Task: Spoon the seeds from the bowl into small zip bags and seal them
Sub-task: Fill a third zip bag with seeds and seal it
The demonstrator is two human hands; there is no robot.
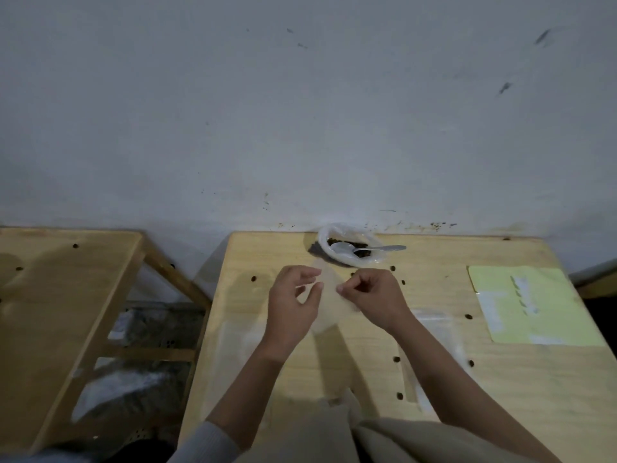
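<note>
A small clear zip bag [329,297] is held up above the middle of the wooden table [500,389]. My left hand [293,305] pinches its left top edge and my right hand [374,295] pinches its right top edge. The bag looks empty. Behind my hands, near the wall, stands a white bowl [347,247] with dark seeds in it. A metal spoon [364,248] lies across the bowl, its handle pointing right.
More clear zip bags [434,332] lie flat on the table at the right, and another [233,345] at the left. A yellow-green sheet [531,305] lies at the far right. Loose dark seeds dot the tabletop. A second wooden table [60,295] stands at the left.
</note>
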